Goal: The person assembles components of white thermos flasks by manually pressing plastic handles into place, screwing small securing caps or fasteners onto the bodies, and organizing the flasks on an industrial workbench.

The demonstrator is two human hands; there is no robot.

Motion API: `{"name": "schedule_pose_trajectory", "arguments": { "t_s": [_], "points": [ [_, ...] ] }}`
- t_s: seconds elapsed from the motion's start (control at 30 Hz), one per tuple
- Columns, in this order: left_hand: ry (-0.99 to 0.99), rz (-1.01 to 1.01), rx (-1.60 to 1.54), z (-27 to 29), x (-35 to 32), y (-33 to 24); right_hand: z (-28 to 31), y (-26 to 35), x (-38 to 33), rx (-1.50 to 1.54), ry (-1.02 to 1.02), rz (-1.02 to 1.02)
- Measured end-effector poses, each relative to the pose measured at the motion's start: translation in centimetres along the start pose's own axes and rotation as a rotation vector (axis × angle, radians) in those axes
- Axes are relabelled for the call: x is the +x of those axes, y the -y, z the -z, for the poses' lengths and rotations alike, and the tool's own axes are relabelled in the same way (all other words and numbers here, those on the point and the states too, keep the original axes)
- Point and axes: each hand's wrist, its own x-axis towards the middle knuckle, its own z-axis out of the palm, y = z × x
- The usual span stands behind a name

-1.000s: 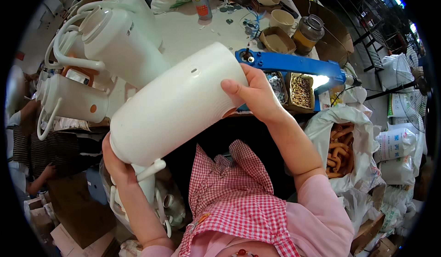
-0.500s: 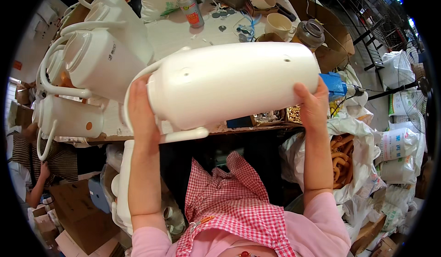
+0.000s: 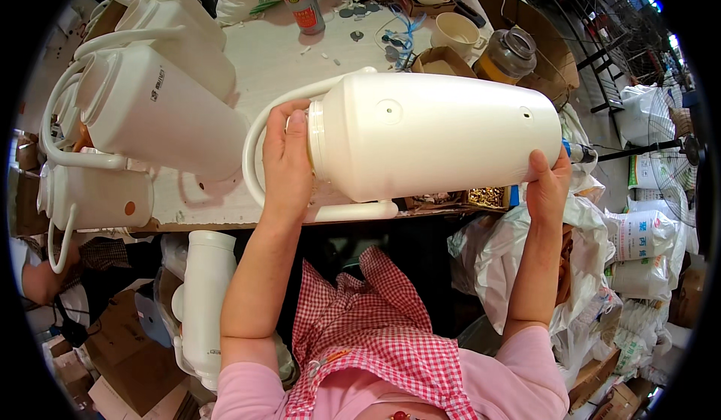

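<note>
between the left hand and right hand: white jug, held on its side above the front edge of the desk. left fingers on the neck, handle looping round that hand without being gripped. right fingers hold the base end, thumb on the near wall; the rest partly hidden. small hole just above and left of the right thumb.

left of left fingers: standing jug, shorter jug with an orange dot. beyond left fingers: spray can. beyond right fingers, slightly left: cream mug, glass jar. just below right hand: plastic bag. below left hand, beside the forearm: lower jug.
</note>
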Motion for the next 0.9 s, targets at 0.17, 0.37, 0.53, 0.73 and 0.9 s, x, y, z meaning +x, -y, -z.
{"name": "schedule_pose_trajectory", "arguments": {
  "t_s": [0.17, 0.37, 0.53, 0.73, 0.9],
  "points": [
    [-0.036, -0.027, -0.026, 0.3, 0.2, 0.2, -0.5, 0.2, 0.0, 0.002, 0.016, -0.006],
    [0.016, 0.034, 0.050, 0.7, 0.1, 0.1, -1.4, 1.7, -1.1, -0.066, 0.016, -0.121],
    [0.094, 0.026, 0.159, 0.6, 1.2, 1.2, -0.8, 3.1, -1.1, -0.145, 0.020, -0.121],
    [0.217, -0.559, 0.846, -4.4, 1.1, -2.9, -1.6, 2.8, -0.9, -0.169, 0.109, -0.114],
    [0.254, -0.468, 0.678, -5.2, 2.2, -2.1, 15.9, 3.6, -7.9, -0.310, -0.307, -0.212]
  ]
}}
